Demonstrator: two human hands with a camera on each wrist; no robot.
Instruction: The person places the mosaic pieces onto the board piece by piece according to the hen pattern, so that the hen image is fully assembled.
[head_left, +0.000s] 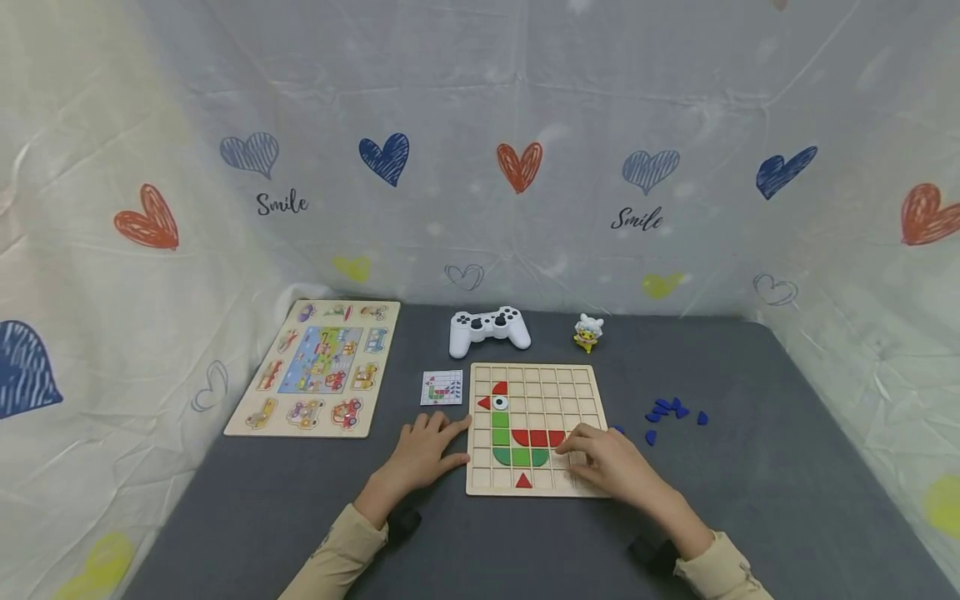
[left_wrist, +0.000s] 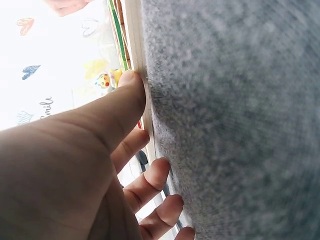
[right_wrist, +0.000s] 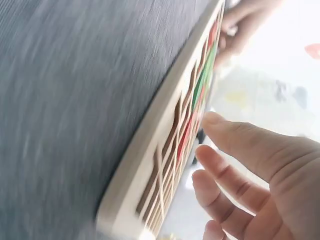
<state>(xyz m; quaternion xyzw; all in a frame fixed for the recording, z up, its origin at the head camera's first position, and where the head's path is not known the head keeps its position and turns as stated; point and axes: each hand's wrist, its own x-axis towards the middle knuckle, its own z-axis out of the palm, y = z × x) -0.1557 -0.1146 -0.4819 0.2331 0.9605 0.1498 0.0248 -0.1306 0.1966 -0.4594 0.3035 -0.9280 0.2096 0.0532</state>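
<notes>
A wooden grid board (head_left: pixel 555 393) lies on the dark table, its cells partly filled with flat red, green and white pieces shaped like a bird. My left hand (head_left: pixel 420 450) rests against its left edge, thumb and index fingertip touching the rim; the left wrist view shows the thumb (left_wrist: pixel 131 92) on the board's side. Over the lower right cells hovers my right hand (head_left: pixel 617 465), fingers loosely bent near the rightmost red piece (head_left: pixel 556 438). In the right wrist view nothing shows between thumb and fingers. A red triangle (head_left: pixel 523 481) sits in the bottom row.
Several blue pieces (head_left: pixel 651 437) lie right of the board, one partly behind my right hand. A small pattern card (head_left: pixel 441 388) is at its upper left. Farther back are a picture puzzle (head_left: pixel 381 375), a white game controller (head_left: pixel 490 326) and a small figurine (head_left: pixel 588 332).
</notes>
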